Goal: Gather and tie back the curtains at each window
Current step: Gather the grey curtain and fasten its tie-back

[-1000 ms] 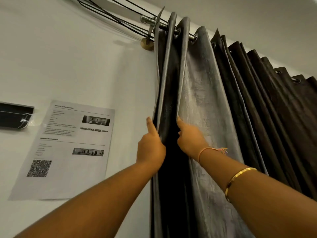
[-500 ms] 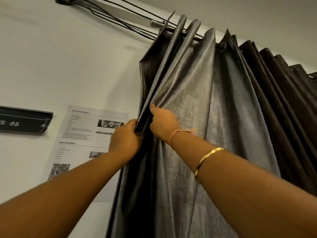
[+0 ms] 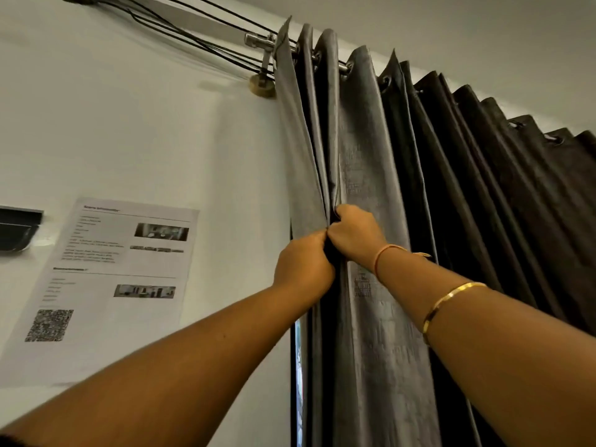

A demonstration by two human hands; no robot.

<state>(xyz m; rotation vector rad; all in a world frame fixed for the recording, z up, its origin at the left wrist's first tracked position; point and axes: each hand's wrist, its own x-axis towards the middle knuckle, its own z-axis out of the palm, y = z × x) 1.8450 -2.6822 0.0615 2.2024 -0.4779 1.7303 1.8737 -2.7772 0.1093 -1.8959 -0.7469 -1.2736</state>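
Note:
A dark grey curtain hangs in pleats from a metal rod near the ceiling, and its folds run off to the right. My left hand and my right hand are raised side by side, each pinching the leftmost folds of the curtain at its left edge. The two fists touch each other, and the folds between them are pressed together. A thin strip of window shows below my left wrist, beside the curtain's edge.
A printed sheet with a QR code is stuck to the white wall left of the curtain. A dark sign sits at the far left. Black cables run along the wall to the rod's wooden bracket.
Half a second ago the folds were pulled out to the left; now they hang straight and bunched again. Both hands have closed into fists, pressed together on the folds.

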